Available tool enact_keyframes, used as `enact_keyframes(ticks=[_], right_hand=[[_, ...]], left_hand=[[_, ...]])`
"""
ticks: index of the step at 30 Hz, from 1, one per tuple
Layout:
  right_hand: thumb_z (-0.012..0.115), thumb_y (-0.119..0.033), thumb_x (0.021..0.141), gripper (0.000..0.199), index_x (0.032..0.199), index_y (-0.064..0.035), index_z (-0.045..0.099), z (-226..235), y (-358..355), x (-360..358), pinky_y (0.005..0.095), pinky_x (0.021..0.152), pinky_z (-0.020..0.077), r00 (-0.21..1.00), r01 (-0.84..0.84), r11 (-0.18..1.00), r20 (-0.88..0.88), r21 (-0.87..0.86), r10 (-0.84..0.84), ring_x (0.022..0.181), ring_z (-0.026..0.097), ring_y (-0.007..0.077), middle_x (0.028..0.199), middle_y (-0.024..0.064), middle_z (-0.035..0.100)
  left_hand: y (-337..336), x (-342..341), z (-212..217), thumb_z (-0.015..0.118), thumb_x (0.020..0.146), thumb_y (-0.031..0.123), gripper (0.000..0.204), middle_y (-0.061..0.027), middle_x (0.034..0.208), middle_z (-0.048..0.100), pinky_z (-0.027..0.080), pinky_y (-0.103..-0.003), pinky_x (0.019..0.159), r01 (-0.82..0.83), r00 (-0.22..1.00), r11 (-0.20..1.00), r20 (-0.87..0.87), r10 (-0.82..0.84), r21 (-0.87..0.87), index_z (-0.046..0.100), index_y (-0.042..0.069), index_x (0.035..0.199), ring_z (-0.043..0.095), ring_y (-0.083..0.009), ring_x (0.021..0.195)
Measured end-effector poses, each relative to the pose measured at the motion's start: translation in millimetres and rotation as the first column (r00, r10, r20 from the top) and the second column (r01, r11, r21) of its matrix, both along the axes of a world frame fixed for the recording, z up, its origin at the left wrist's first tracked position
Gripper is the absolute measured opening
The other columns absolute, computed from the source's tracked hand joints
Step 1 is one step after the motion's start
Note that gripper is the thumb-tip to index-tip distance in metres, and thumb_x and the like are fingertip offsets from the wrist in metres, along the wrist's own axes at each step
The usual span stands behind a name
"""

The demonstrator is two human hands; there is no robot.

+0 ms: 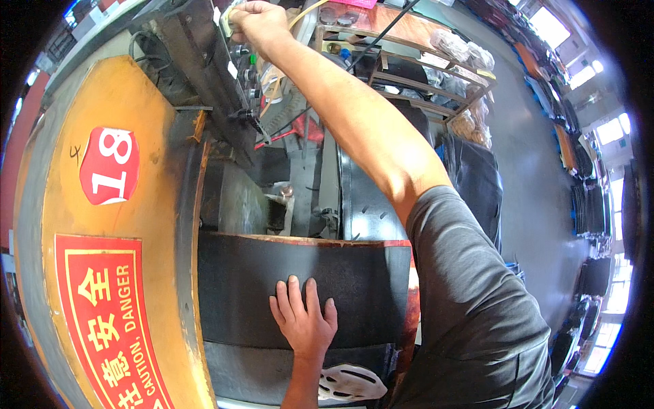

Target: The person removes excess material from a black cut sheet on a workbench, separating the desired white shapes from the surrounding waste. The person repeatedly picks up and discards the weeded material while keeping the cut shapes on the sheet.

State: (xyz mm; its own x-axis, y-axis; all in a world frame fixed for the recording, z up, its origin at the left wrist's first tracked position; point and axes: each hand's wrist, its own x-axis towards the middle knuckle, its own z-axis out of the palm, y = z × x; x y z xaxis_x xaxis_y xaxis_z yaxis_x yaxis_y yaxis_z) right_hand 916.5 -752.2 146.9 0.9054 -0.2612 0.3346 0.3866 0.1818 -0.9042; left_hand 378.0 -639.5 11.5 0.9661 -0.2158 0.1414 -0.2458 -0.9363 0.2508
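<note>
The person's two hands were well apart. The left hand (303,320) lay palm down, its fingers spread, near the middle of the black board (238,273); it gripped nothing. The right hand (257,26) reached far and to the left, its fingers bent around something pale at the top of a dark control panel (234,88); what that was, and how firmly it was held, could not be told so close to the rim of the view.

The reach itself looked like the main hazard. With weight leaning on one flat palm, the left hand might have slid on the smooth board, and if the board was loose it could have shifted too. The right wrist passed close to the panel's knobs and green button (253,59), so a careless drop of the arm could have knocked one. A yellow cable (308,11) ran just beside that wrist and might have snagged.

Just right of the left wrist lay a white slotted piece (351,382), easily brushed aside if the forearm swung right. Along the left stood the orange machine (136,88), whose hard edge could have scraped knuckles drifting that way. Farther off, to the right, stood a rack (409,27) holding plastic bags (452,44).
</note>
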Motion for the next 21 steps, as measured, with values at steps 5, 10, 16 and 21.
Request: enact_keyframes(ticks=[5, 10, 16, 21], right_hand=[[0.082, -0.031, 0.091, 0.04, 0.121, -0.006, 0.076, -16.1, -33.5, -32.3, 0.0477, 0.076, 0.0637, 0.989, 0.132, 0.099, 0.139, -0.986, 0.06, 0.083, 0.076, 0.0268, 0.098, 0.0122, 0.079], [0.067, -0.03, 0.105, 0.032, 0.128, -0.0078, 0.07, -51.8, -38.1, -197.8, 0.0344, 0.08, 0.0574, 0.851, -0.447, 0.828, -0.445, -0.338, 0.277, 0.09, 0.069, 0.016, 0.096, 0.0039, 0.072], [0.081, -0.01, 0.095, 0.038, 0.13, 0.0003, 0.069, -72.0, -11.3, -503.8, 0.0316, 0.089, 0.0585, 0.834, -0.539, 0.535, -0.501, -0.65, 0.231, 0.102, 0.07, 0.0165, 0.117, 0.0082, 0.073], [0.089, -0.042, 0.081, 0.087, 0.155, -0.0113, 0.054, -98.1, 46.2, -681.3, 0.0558, 0.118, 0.0409, 0.805, -0.509, 0.054, -0.454, -0.859, 0.381, 0.141, 0.047, 0.0512, 0.152, 0.0327, 0.046]], left_hand=[[14.2, 3.5, -1.9, 0.073, 0.09, 0.035, 0.056, -0.0231, 0.152, 0.053, 0.031, -0.066, 0.121, 0.0, 1.0, 0.994, -0.028, -0.004, -0.111, 0.065, 0.008, 0.138, 0.045, -0.0473, 0.144], [55.7, 12.4, -5.3, 0.077, 0.088, 0.036, 0.056, -0.0176, 0.151, 0.056, 0.034, -0.059, 0.121, -0.023, 0.998, 0.983, 0.059, 0.034, -0.181, 0.067, 0.011, 0.137, 0.045, -0.0403, 0.146], [123.0, -11.6, 60.5, 0.06, 0.106, 0.037, 0.045, -0.0212, 0.128, 0.07, 0.052, -0.047, 0.108, -0.107, 0.989, 0.831, -0.144, 0.032, -0.545, 0.066, 0.003, 0.135, 0.068, -0.0381, 0.12], [197.6, -192.3, 101.5, 0.067, 0.102, 0.014, 0.028, -0.0182, 0.115, 0.074, 0.06, -0.043, 0.09, -0.293, 0.951, 0.651, -0.143, 0.274, -0.701, 0.07, 0.003, 0.128, 0.074, -0.0375, 0.104]])
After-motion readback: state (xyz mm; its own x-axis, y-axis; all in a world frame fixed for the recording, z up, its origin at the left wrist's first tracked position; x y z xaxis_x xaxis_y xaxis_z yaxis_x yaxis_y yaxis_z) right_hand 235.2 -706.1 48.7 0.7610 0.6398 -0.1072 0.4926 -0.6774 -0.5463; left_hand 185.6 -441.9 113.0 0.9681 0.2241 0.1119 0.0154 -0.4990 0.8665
